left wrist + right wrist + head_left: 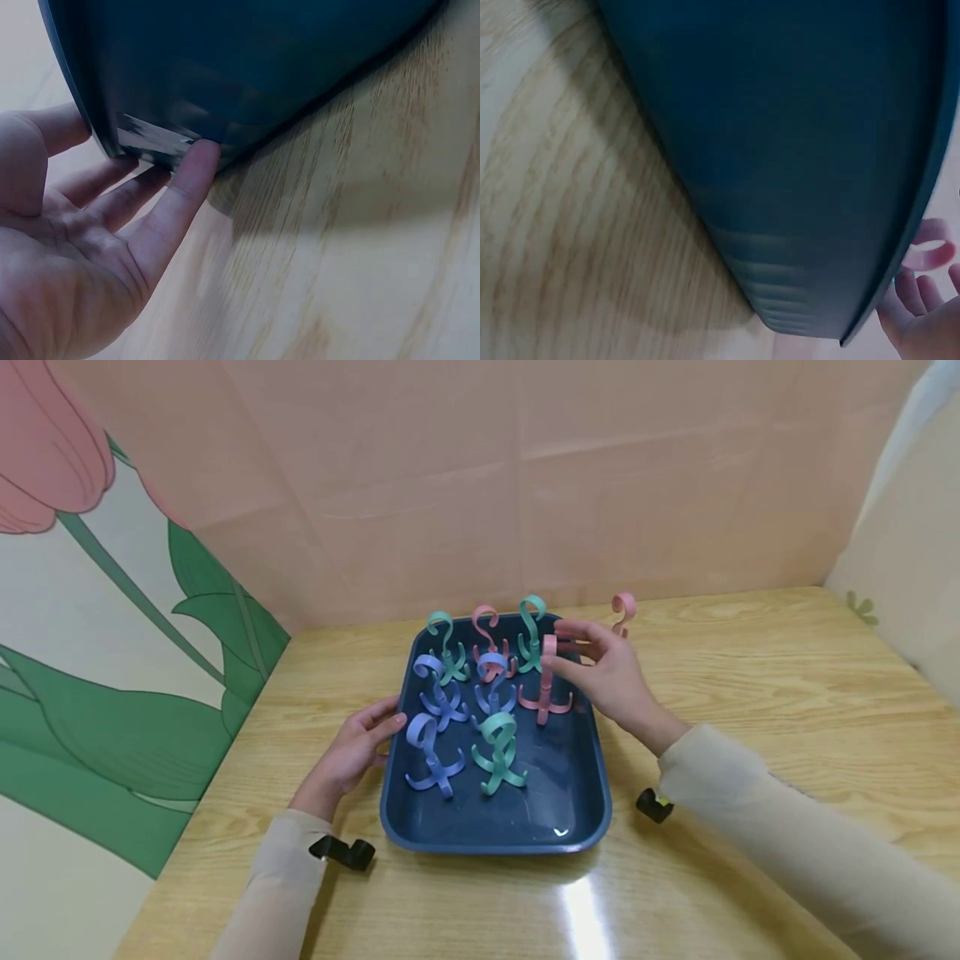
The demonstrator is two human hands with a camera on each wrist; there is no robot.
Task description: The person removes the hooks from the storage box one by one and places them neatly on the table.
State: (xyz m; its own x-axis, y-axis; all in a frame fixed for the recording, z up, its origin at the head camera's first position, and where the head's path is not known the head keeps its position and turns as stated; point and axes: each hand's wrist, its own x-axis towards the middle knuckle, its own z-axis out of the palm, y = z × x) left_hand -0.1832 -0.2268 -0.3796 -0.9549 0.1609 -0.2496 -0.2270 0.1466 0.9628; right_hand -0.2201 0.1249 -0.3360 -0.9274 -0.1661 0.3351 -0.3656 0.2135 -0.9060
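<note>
A dark blue tray (510,835) stands on the wooden table, with pink, green and blue multi-pronged hooks inside, their curled tops up. My right hand (609,675) reaches over its right rim and pinches the upper part of a pink hook (545,692) between thumb and fingers. The prongs of this hook show in the tray. At the left side, my left hand (358,745) rests against the tray, thumb at the rim. In the left wrist view its fingers (196,161) lie nearly straight along the outer wall, touching a torn pale label (150,139).
Another pink hook (622,608) shows behind my right hand, beyond the tray; its lower part is hidden. Green hooks (500,756) and blue hooks (438,768) fill the left and middle of the tray. A pink sheet (450,485) hangs behind the table (787,677).
</note>
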